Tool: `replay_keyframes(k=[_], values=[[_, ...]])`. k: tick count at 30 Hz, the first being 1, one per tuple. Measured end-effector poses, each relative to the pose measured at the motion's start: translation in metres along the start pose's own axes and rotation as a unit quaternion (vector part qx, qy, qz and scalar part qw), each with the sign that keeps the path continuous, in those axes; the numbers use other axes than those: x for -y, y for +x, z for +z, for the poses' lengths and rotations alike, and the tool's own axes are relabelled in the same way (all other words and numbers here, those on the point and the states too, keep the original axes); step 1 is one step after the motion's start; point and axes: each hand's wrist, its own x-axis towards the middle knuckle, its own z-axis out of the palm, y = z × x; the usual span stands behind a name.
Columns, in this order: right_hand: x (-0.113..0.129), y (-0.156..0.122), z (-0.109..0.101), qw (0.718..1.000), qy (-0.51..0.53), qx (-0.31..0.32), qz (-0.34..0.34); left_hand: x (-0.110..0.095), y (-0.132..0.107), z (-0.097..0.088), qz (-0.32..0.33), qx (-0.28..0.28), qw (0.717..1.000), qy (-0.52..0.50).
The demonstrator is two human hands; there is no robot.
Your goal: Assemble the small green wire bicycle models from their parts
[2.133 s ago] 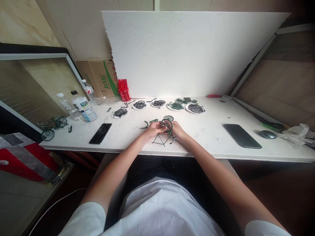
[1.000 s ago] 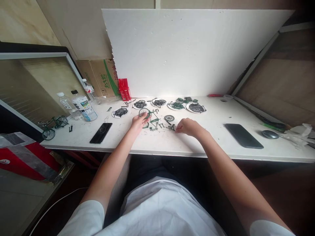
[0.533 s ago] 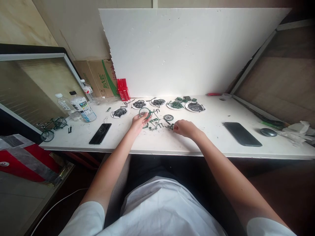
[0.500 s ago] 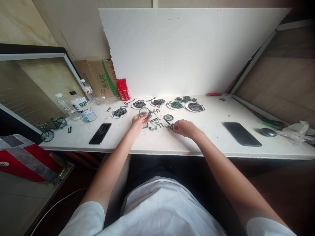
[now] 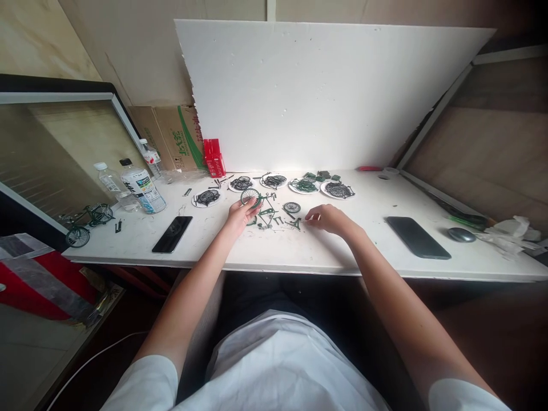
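Observation:
My left hand (image 5: 238,213) reaches forward over the white table (image 5: 274,251). Its fingertips are closed on the partly built green model bicycle (image 5: 262,206), at the black spoked wheel (image 5: 250,196). The frame lies on the table just right of that hand. My right hand (image 5: 327,218) rests on the table to the right, fingers curled and pointing left toward several small green parts (image 5: 294,224). What its fingertips pinch, if anything, is too small to see. A loose wheel (image 5: 291,207) lies between the hands.
Several small white plates of bicycle parts (image 5: 338,190) line the back by a white foam board (image 5: 325,91). Two black phones lie flat, one at the left (image 5: 172,234) and one at the right (image 5: 417,237). Water bottles (image 5: 143,188), a finished model bicycle (image 5: 83,224), a red box (image 5: 214,157) and a mouse (image 5: 461,234) stand around.
Two seconds ago both hands held the bicycle near the table's front edge. My left hand has carried it back and left; my right hand has let go and moved right.

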Motion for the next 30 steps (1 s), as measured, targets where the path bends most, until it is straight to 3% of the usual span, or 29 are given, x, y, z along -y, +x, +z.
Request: replay_keyframes(k=[12, 17, 20, 24, 27, 30], values=[[0.003, 0.003, 0.011, 0.999, 0.005, -0.024, -0.042, 0.0, 0.0, 0.0, -0.005, 0.002, 1.0, 0.007], [0.005, 0.006, 0.017, 0.999, -0.011, -0.028, -0.03, 0.001, 0.001, 0.0, -0.004, 0.007, 1.0, 0.01], [0.01, 0.005, 0.018, 0.997, -0.015, -0.07, -0.029, 0.0, 0.001, 0.0, -0.002, 0.007, 1.0, 0.006], [0.022, 0.002, 0.02, 0.981, 0.063, -0.13, -0.131, -0.001, 0.001, 0.002, 0.003, -0.001, 1.0, 0.005], [0.031, 0.0, 0.024, 0.965, 0.127, -0.098, -0.209, -0.001, 0.001, 0.003, 0.015, 0.006, 1.0, 0.002], [0.039, -0.001, 0.03, 0.961, 0.12, -0.061, -0.24, -0.001, 0.001, 0.003, 0.016, 0.011, 1.0, 0.003]])
